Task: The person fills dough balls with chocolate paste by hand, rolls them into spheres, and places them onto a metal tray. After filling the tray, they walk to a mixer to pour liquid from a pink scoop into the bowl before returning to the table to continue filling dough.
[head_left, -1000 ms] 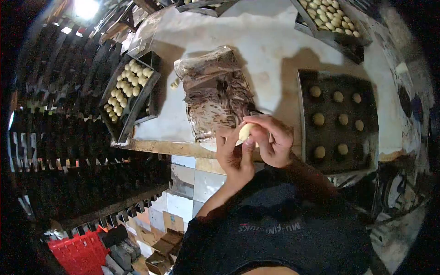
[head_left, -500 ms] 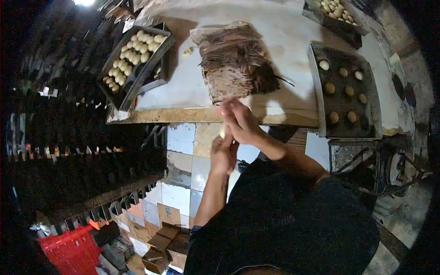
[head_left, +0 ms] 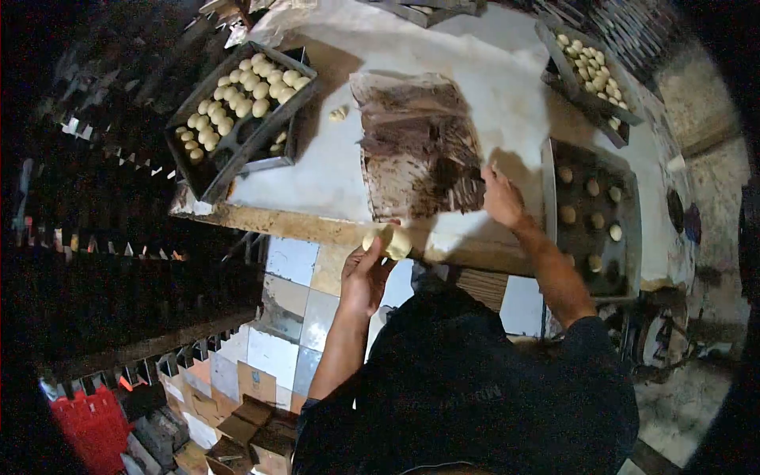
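Observation:
My left hand (head_left: 366,277) is in front of the table edge, its fingers closed on a flattened piece of pale dough (head_left: 395,242). My right hand (head_left: 503,199) is over the table at the right edge of a slab of dark brown, crumbly paste (head_left: 419,142). Its fingers are curled where a thin dark stick lay on the paste; the hand mostly hides the stick. The paste is scraped thin and streaked toward its near end. A small pale dough scrap (head_left: 339,114) lies left of the slab.
At the left, a metal tray (head_left: 237,162) of dough balls rests on another tray. At the right is a dark baking tray (head_left: 590,265) with spaced dough balls. Behind it stands a stacked tray (head_left: 554,59) of more balls. The table's front edge (head_left: 317,228) runs before me.
My hands were together on the dough; now they are apart. The right hand has moved right to the stick by the paste, while the left keeps the dough, now flattened. The view has shifted.

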`<state>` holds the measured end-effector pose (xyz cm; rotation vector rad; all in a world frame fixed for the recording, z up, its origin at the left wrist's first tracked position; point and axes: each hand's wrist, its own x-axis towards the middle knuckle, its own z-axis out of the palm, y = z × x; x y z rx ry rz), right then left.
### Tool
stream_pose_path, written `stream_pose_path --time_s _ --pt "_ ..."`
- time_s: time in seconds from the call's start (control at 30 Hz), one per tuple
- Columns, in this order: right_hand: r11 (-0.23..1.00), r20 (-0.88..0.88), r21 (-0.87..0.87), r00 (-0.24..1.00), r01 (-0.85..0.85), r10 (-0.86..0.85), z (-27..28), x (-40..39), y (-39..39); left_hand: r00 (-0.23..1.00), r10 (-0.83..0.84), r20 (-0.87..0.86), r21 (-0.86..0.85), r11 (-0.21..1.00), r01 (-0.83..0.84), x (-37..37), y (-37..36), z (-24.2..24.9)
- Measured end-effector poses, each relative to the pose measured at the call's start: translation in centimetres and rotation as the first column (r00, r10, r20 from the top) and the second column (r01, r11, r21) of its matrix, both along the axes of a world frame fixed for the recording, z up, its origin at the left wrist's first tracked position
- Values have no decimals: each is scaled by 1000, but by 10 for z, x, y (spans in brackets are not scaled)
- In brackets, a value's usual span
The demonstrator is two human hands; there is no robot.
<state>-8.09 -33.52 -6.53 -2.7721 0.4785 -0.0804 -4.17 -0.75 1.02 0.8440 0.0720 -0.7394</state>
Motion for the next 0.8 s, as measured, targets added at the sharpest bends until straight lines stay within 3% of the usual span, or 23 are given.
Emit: stream_pose_path --time_s 0.13,0.17,0.23,0.33,0.4,0.43,0.47,0.57,0.67,0.7,0.8 --pt "984 -237 -25 957 -178 167 19 41 -4 997 30 64 42 999 -33 27 -16 3" --pt "989 49 -64 989 -136 140 19 45 -5 997 42 72 51 998 -45 34 -20 1" --pt "993 301 -41 946 -115 122 -24 72 -38 994 90 58 61 994 -94 46 -30 -7" --pt "830 198 -530 926 -175 322 -54 105 -60 993 104 49 80 991 -107 59 -45 -13" --pt "622 -200 -683 918 -382 344 -34 111 -60 994 99 54 121 987 -105 63 -56 -10" --pt "486 -420 -686 840 -541 344 -9 116 -56 992 116 45 134 984 -121 65 -62 -10" --pt "359 -601 -629 724 -690 338 16 120 -52 990 137 38 139 980 -141 67 -70 -11" --pt "644 -556 -282 668 -712 495 27 138 -81 989 145 -2 173 975 -142 77 -87 -15" --pt "786 -435 166 671 -596 601 20 144 -101 989 139 -41 193 973 -129 85 -108 -12" --pt "774 -130 357 792 -524 596 13 134 -118 990 128 -52 188 975 -116 87 -114 -16" --pt "569 425 425 711 -704 561 -12 120 -117 986 135 -94 223 968 -112 92 -137 -31"
